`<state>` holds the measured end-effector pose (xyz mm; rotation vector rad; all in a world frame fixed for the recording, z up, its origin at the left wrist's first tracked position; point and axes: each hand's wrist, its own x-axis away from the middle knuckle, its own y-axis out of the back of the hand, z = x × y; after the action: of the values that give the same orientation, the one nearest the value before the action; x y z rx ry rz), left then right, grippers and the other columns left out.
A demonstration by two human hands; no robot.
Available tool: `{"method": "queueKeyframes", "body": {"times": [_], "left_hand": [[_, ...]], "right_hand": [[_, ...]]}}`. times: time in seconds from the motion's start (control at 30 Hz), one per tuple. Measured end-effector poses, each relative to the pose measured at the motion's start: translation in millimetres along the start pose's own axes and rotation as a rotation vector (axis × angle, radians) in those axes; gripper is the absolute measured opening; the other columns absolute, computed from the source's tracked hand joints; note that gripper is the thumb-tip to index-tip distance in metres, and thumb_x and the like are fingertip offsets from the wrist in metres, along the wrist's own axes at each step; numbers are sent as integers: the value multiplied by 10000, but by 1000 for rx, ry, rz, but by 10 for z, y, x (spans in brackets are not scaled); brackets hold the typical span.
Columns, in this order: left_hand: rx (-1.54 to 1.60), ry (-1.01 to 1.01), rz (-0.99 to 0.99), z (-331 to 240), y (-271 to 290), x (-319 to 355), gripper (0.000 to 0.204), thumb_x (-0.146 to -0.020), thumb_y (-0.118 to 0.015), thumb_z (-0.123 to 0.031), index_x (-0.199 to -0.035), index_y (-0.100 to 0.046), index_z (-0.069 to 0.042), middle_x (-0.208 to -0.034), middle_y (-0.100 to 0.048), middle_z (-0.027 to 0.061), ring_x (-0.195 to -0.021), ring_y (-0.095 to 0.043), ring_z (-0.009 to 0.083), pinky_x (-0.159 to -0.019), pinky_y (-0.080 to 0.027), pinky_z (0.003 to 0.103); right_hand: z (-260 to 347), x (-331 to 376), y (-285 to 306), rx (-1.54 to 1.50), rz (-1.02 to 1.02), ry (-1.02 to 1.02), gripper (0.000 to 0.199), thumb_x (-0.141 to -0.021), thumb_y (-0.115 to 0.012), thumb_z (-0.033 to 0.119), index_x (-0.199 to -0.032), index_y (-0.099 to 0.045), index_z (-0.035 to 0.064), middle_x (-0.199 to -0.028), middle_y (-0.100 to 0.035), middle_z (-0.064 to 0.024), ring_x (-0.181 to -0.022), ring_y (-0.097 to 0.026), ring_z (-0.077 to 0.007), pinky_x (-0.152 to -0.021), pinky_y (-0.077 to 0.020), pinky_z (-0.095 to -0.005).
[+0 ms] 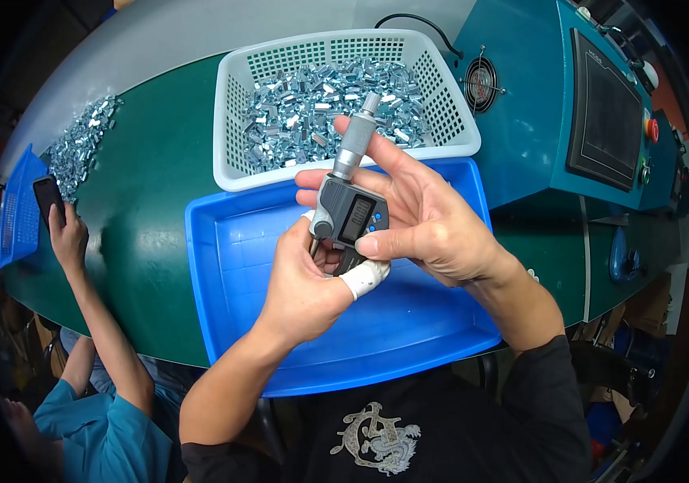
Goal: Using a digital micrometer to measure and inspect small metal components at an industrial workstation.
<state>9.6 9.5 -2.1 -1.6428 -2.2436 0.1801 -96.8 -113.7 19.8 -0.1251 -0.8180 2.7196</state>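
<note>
A digital micrometer point(350, 211) with a small grey screen, blue buttons and a silver thimble is held up over the blue tray point(336, 374). My left hand point(300, 282) grips its lower frame, with a white cover on the thumb and another on a finger. My right hand point(433, 221) supports the micrometer from the right, its thumb pressed near the buttons and its fingers behind the barrel. The thimble points up and away from me. Part of the frame and its measuring gap are hidden by my left hand.
Behind the tray stands a white perforated basket point(227, 121) full of shiny metal pieces point(336, 105). A teal machine point(521, 97) with a dark screen is at right. At left, a co-worker's hand point(69, 237) holds a phone point(48, 201) beside a blue basket point(18, 213) and a metal-piece pile point(82, 145).
</note>
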Motion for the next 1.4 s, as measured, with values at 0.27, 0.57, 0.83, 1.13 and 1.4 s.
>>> {"method": "queueKeyframes", "body": {"times": [0.27,0.57,0.83,1.13,1.4], "left_hand": [[-28,-30,18,41,1,-7,341,-731,-732,-10,-1000,-523,-13,-939,-610,63,-858,-604,112,-768,-504,260],[9,46,35,-16,8,-10,359,-723,-738,-18,-1002,-514,-9,-931,-611,60,-837,-614,118,-772,-510,263],[-41,-56,-31,16,1,0,638,-714,-729,11,-1262,-403,-5,-1022,-561,50,-863,-592,93,-775,-507,256],[-88,-122,-110,40,31,-48,561,-720,-713,19,-1208,-435,4,-1018,-588,61,-868,-609,100,-774,-512,250],[-140,-196,-76,25,3,-43,484,-722,-688,20,-1159,-482,5,-1013,-598,62,-865,-612,101,-757,-511,243]], "right_hand": [[16,-1,5,-31,7,-7,997,-683,-663,-104,-1467,-72,66,-1343,-400,-274,-1255,-443,-336,-1004,-436,-427],[44,3,12,43,6,-13,974,-690,-664,-92,-1461,-87,51,-1335,-411,-271,-1244,-454,-334,-1001,-438,-426],[173,104,-11,374,-372,109,598,-835,-647,78,-1360,-377,-20,-1239,-535,-186,-1172,-500,-218,-989,-398,-332],[-72,455,-6,1371,-150,878,219,-675,-746,28,-755,-542,29,-983,-649,-193,-591,-607,-169,-495,-466,-249],[-163,417,38,1513,-107,819,328,-616,-794,87,-597,-468,55,-1053,-645,-204,-572,-616,-194,-464,-464,-262]]}}
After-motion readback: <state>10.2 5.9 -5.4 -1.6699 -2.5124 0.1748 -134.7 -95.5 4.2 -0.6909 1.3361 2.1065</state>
